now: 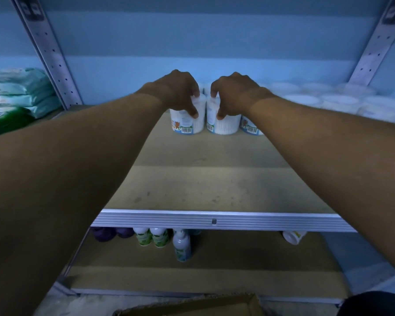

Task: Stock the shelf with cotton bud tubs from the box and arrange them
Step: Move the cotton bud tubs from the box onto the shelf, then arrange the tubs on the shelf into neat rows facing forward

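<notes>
From the head camera, the stocking looks well under way but not finished. A block of white round plastic tubs [324,99] already sits along the back right of the tan fibreboard shelf [203,185], while most of the board in front and to the left lies bare, so there is room for more.

Both arms reach deep to the back. The left hand [178,92] grips the top of a white cylindrical cotton bud tub with a cartoon label and barcode [185,124], fingers curled over the lid and thumb pressed on its side. The right hand [232,94] grips a second tub, clear-walled with white buds showing in vertical ribs [224,125], the same way. The two tubs stand upright on the board, just beside each other, and a third labelled tub [250,128] peeks out from under the right wrist.

The shelf edge is a ribbed pale metal rail [214,221]; perforated steel uprights [53,55] frame the bay. At the bottom edge a brown cardboard flap [192,306] shows, probably the supply box, though its contents are out of view.
</notes>
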Demonstrator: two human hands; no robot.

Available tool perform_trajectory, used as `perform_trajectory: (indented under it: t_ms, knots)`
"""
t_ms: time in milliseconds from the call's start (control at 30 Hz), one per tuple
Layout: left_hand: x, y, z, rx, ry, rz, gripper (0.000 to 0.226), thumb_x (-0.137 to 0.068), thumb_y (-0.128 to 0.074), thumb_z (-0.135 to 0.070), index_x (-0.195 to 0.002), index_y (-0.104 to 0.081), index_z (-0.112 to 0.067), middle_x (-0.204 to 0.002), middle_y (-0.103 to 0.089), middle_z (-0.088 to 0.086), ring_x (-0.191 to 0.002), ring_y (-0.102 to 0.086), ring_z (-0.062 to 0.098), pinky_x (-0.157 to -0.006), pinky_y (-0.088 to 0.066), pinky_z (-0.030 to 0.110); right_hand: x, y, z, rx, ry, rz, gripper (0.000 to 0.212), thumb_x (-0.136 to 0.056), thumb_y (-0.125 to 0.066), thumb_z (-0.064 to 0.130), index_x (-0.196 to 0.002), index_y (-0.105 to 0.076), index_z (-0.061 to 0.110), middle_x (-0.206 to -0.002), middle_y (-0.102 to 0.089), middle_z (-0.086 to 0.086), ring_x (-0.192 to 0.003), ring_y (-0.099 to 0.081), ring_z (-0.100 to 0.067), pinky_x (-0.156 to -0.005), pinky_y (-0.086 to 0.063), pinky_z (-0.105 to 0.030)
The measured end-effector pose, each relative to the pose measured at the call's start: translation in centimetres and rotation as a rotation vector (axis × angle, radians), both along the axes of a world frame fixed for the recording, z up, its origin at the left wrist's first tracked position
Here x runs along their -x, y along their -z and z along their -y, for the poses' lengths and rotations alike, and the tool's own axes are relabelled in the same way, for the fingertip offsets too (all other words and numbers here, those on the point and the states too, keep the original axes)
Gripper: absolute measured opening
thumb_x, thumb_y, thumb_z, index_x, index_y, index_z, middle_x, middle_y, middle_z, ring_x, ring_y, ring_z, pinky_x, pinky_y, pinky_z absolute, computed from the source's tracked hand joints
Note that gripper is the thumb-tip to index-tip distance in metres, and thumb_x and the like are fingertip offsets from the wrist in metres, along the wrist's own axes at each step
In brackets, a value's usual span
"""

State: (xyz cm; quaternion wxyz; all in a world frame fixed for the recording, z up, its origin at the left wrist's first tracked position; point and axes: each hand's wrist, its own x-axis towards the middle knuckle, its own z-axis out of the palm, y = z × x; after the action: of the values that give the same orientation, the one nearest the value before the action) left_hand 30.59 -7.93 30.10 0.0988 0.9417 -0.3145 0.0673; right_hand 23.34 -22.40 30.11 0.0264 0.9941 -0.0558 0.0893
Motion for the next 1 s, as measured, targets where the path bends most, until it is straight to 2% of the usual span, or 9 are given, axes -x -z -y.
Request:
perform_trajectory:
  t_ms: [167, 333, 433, 667, 900, 1000]
  knots:
    - [0.4, 0.3, -0.2, 0.023, 0.006, -0.001, 0.062, -0.075, -0.084, -0.035, -0.130, -0.061, -0.021, -0.136, -0.055, 0.004, -0.127, -0.050, 0.024, -0.101, -0.041, 0.035, 0.2, 0.7, 0.5, -0.073, 0.007, 0.018, 0.057, -0.079, -0.079, 0.022, -0.132, -0.058, 0.020, -0.132, -0.057, -0.012, -0.121, -0.055, -0.033, -0.093, -0.049, -0.041]
    - [0.8, 0.7, -0.3, 0.052, -0.004, -0.024, 0.066, -0.076, -0.082, -0.036, -0.135, -0.057, -0.020, -0.141, -0.053, 0.005, -0.131, -0.047, 0.025, -0.106, -0.036, 0.034, 1.2, 1.2, 1.5, -0.268, -0.032, 0.023, 0.079, -0.084, -0.075, 0.034, -0.151, -0.033, 0.021, -0.146, -0.040, -0.015, -0.134, -0.043, -0.033, -0.104, -0.040, -0.040]
    - [1.6, 0.7, -0.3, 0.034, -0.010, -0.042, 0.072, -0.076, -0.082, -0.039, -0.139, -0.052, -0.020, -0.143, -0.051, 0.006, -0.132, -0.046, 0.026, -0.106, -0.036, 0.035, 2.2, 0.9, 2.2, -0.315, -0.038, 0.039, 0.080, -0.089, -0.071, 0.034, -0.154, -0.027, 0.021, -0.150, -0.034, -0.013, -0.135, -0.042, -0.032, -0.105, -0.039, -0.040]
    - [4.1, -0.7, 0.4, -0.005, 0.008, -0.022, 0.071, -0.077, -0.080, -0.042, -0.139, -0.052, -0.023, -0.145, -0.050, 0.004, -0.134, -0.043, 0.025, -0.107, -0.037, 0.038, 5.2, -0.2, 4.3, -0.276, 0.028, -0.001, 0.072, -0.089, -0.069, 0.034, -0.150, -0.033, 0.023, -0.145, -0.038, -0.009, -0.130, -0.046, -0.031, -0.102, -0.043, -0.042]
    - [7.3, -1.8, 2.8, 0.049, 0.085, -0.031, 0.063, -0.081, -0.077, -0.038, -0.138, -0.053, -0.022, -0.141, -0.051, 0.001, -0.130, -0.046, 0.022, -0.102, -0.038, 0.033, 9.6, -1.3, 7.4, -0.363, 0.118, 0.052, 0.068, -0.087, -0.070, 0.039, -0.147, -0.038, 0.029, -0.144, -0.038, -0.005, -0.123, -0.051, -0.026, -0.087, -0.044, -0.034]
    - [9.3, -1.6, 4.5, 0.094, 0.142, -0.038, 0.059, -0.083, -0.075, -0.036, -0.137, -0.052, -0.025, -0.139, -0.051, -0.003, -0.129, -0.045, 0.019, -0.100, -0.038, 0.030, 12.0, -1.1, 8.9, -0.389, 0.134, 0.103, 0.064, -0.086, -0.071, 0.039, -0.142, -0.043, 0.029, -0.140, -0.042, -0.005, -0.124, -0.048, -0.024, -0.093, -0.043, -0.034]
